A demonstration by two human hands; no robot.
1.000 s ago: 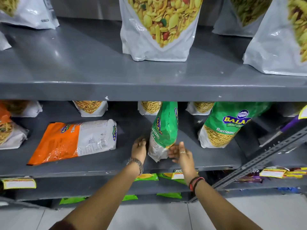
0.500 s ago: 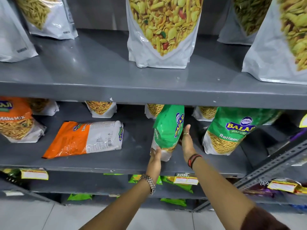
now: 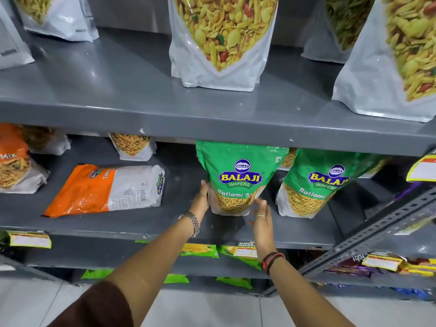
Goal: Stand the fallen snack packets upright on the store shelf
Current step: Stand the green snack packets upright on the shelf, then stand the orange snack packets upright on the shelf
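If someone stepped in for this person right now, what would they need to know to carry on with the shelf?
Left hand: flat against the left side of the middle green Balaji packet, steadying it.
Right hand: open, just in front of the packet's lower right corner; contact cannot be told.
Done: that green packet stands upright on the middle shelf, face forward, beside a second green packet that stands leaning.
Left: the orange and white packet lies flat to the left on the same shelf and needs standing up. Let go of the green one gently first.
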